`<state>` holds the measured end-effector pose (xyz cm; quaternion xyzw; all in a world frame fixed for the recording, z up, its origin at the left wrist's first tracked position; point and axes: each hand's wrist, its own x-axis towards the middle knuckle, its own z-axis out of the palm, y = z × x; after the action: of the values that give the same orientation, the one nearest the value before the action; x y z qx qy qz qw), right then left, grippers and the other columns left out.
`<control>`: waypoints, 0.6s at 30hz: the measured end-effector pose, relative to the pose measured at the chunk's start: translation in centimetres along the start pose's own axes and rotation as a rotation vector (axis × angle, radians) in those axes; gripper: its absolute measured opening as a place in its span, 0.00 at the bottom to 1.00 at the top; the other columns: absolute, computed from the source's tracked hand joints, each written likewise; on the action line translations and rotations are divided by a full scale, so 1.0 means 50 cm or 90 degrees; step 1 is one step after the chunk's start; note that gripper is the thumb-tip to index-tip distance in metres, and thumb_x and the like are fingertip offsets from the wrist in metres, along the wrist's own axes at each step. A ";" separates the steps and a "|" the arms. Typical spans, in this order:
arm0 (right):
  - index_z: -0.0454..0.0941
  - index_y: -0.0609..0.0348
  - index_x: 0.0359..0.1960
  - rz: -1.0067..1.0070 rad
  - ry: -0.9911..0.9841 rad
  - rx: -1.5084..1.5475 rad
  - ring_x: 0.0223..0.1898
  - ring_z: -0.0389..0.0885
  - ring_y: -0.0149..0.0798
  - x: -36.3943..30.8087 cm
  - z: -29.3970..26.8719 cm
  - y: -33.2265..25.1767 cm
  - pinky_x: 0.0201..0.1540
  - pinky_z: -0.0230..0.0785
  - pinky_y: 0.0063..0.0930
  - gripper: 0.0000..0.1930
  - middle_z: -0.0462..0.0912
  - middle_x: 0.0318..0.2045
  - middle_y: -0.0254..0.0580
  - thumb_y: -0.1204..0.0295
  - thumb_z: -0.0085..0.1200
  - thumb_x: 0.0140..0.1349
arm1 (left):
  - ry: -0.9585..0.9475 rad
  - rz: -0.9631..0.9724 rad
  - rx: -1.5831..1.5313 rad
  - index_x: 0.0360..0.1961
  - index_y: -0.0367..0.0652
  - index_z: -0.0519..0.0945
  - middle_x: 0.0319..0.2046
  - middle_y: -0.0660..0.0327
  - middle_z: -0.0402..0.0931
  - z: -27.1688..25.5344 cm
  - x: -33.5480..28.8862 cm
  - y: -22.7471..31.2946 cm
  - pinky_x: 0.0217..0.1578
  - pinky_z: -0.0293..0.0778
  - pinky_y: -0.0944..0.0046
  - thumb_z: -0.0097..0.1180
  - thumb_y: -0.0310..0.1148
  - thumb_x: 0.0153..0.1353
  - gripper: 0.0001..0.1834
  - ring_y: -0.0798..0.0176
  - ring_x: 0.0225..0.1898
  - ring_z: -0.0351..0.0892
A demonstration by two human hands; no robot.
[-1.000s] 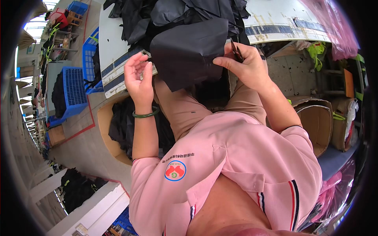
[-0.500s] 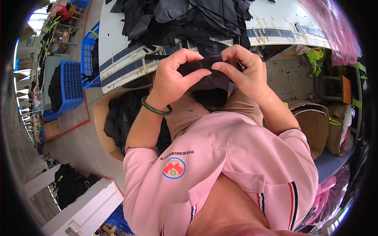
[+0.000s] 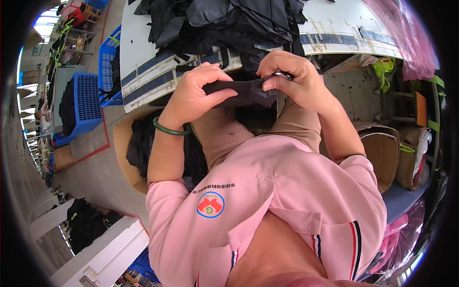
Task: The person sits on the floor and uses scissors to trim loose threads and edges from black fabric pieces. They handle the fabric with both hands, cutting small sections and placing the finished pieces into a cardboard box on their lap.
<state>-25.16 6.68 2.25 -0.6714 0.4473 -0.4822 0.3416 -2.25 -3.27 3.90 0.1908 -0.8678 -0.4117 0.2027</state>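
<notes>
A piece of black fabric (image 3: 246,93) is stretched between my two hands above my lap, in front of the table edge. My left hand (image 3: 195,92), a green bangle on its wrist, pinches the fabric's left end between thumb and fingers. At the other end, my right hand (image 3: 292,76) is closed on the fabric with thumb and forefinger. A small, dark, shiny tool (image 3: 284,74) with a loop sits among the right fingers; most of it is hidden, so its kind is unclear. Beyond the hands, a heap of black fabric pieces (image 3: 215,24) covers the table.
The white table (image 3: 138,62) has a taped, worn front edge. Left of my legs stands a cardboard box (image 3: 125,143) holding black fabric; another carton (image 3: 380,148) is at the right. Blue crates (image 3: 88,103) stand farther left. Pink plastic sheeting (image 3: 406,38) hangs over the table's right end.
My left hand has moved left and slightly down, away from the right hand, drawing the fabric out between them. The right hand has turned slightly, showing more of the dark tool.
</notes>
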 end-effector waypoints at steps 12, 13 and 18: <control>0.73 0.63 0.27 -0.127 -0.091 0.245 0.32 0.73 0.35 0.033 0.056 -0.008 0.39 0.65 0.25 0.06 0.77 0.29 0.40 0.81 0.60 0.51 | -0.032 -0.101 -0.608 0.44 0.36 0.74 0.43 0.61 0.74 0.154 0.024 -0.086 0.49 0.68 0.68 0.55 0.32 0.58 0.15 0.69 0.43 0.74; 0.73 0.62 0.27 -0.125 -0.069 0.216 0.31 0.73 0.34 0.026 0.049 -0.005 0.38 0.65 0.24 0.06 0.77 0.28 0.39 0.81 0.60 0.51 | -0.008 -0.098 -0.543 0.45 0.36 0.74 0.44 0.61 0.74 0.158 0.025 -0.089 0.49 0.67 0.68 0.56 0.33 0.58 0.16 0.69 0.44 0.73; 0.73 0.62 0.28 -0.056 0.076 0.018 0.27 0.70 0.31 0.011 0.017 -0.007 0.32 0.62 0.24 0.08 0.74 0.25 0.35 0.78 0.62 0.51 | 0.216 -0.055 -0.354 0.46 0.35 0.72 0.44 0.61 0.72 0.134 0.025 -0.073 0.50 0.65 0.68 0.62 0.34 0.56 0.20 0.68 0.47 0.69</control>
<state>-24.16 6.31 2.48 -0.6553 0.4302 -0.5422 0.3026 -6.12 -1.78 -2.64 0.2304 -0.6672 -0.6032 0.3713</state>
